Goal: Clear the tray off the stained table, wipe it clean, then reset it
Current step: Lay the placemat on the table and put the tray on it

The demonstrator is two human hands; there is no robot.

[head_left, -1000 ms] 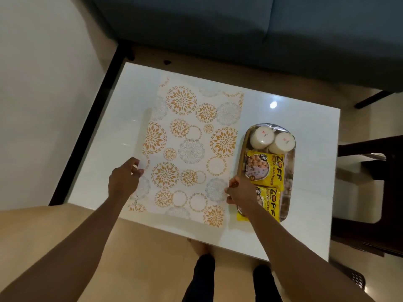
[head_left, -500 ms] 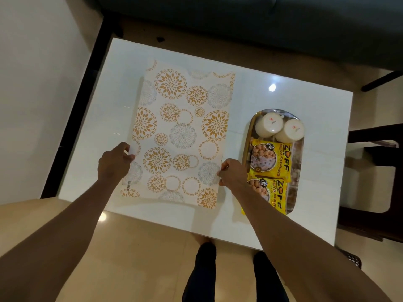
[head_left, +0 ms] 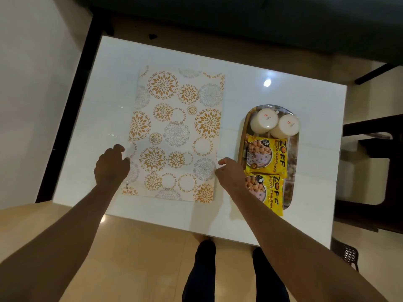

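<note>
Comparing the present head view with the two earlier ones, we find the patterned placemat lying flat on the white table, its long edges running away from us, in much the same place relative to the table as before. The main change is at the hands. One second ago both hands gripped the mat's side edges; now the left hand rests at the left edge with fingers curled, and we cannot tell whether it holds the edge or only touches it. The right hand sits just beside the right edge, thumb and forefinger loosely parted, holding nothing that we can see.

The tray stands on the table to the right of the mat, near but apart from it, unchanged in its load: two upturned white cups at the far end and two yellow snack packets toward us.

We judge that the mat has just been positioned and released, or is being released. No stain is visible on the table surface. In our judgement the reset phase is under way, and the probable next step is moving the tray onto the mat. The right hand is already close to the tray's near-left rim.
</note>
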